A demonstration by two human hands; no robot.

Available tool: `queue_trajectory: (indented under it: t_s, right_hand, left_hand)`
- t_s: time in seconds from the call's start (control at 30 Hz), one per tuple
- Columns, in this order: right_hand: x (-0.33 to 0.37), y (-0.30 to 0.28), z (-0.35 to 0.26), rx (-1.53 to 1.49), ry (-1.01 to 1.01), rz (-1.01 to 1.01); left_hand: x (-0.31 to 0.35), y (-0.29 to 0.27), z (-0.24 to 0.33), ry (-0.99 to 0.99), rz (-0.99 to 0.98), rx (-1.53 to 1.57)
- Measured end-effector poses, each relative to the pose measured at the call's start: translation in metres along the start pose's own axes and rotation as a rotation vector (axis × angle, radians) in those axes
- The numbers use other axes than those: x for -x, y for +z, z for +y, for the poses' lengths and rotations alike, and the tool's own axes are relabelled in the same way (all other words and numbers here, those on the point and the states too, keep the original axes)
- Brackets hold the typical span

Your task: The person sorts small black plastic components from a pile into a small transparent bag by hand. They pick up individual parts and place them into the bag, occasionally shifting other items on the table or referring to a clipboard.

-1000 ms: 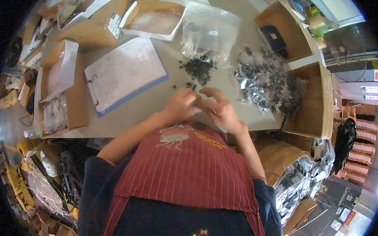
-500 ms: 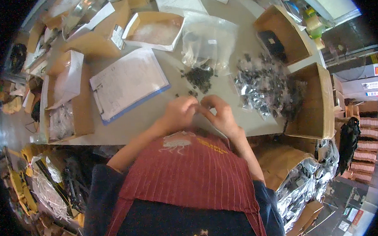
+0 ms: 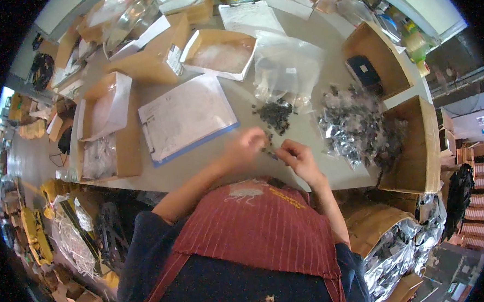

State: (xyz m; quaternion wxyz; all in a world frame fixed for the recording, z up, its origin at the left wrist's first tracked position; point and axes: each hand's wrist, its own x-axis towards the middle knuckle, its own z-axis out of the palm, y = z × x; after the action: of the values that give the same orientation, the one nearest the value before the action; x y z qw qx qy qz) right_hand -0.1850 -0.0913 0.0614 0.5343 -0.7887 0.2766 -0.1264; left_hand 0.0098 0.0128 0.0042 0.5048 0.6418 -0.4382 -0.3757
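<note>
My left hand is over the table near its front edge, smeared by motion, so its fingers cannot be read. Just to its right, my right hand is closed with thumb and fingers pinched together; what they hold, if anything, is too small to make out. Beyond both hands lies a loose heap of small black parts, with a few strays scattered toward my fingers. A large clear plastic bag lies flat behind the heap. Many small clear bags with black parts are piled right of my right hand.
A blue clipboard with papers lies to the left. Open cardboard boxes stand at the left edge, with a white-edged tray behind. Two more boxes, one a tall brown carton, border the right side.
My hands, close together before, are now apart, with the left one blurred by movement. The whole scene has shifted right and slightly down in the picture.
</note>
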Motion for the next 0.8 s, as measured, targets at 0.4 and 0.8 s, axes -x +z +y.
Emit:
queue_trajectory:
  t_s: [0.4,0.8]
  right_hand:
    - [0.021,-0.053,0.011,-0.733,-0.183,0.254]
    - [0.0,-0.021,-0.014,-1.012,-0.182,0.086]
  left_hand:
    - [-0.052,-0.128,-0.037,0.314,0.48,-1.151]
    - [-0.002,-0.022,0.103,-0.252,-0.517,0.384]
